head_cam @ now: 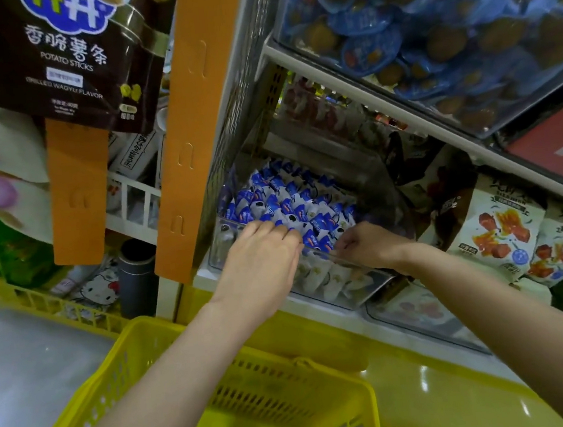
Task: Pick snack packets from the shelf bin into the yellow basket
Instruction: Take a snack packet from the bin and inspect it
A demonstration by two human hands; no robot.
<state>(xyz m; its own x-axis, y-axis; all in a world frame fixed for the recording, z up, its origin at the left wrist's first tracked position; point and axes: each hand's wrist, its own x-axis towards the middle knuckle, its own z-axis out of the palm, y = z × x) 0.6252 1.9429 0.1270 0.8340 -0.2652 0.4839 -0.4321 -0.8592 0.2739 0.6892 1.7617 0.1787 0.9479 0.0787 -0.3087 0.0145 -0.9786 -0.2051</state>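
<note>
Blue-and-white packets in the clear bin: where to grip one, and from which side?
The blue-and-white packets stand tightly packed in rows, only their tops exposed, with neighbours blocking the sides. So probably pinch a front-row one by its top edge, coming from above and the front, over the clear bin front wall. The left hand reaches in that way, fingers on the front rows.

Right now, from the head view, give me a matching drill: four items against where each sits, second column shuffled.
Items:
1. yellow basket
2. blue-and-white snack packets
3. potato sticks bag
4. blue-film snack packs

Places:
a. top left
b. top right
c. bottom of view
d. centre of view

Pairs: 1-c, 2-d, 3-a, 4-b
</note>
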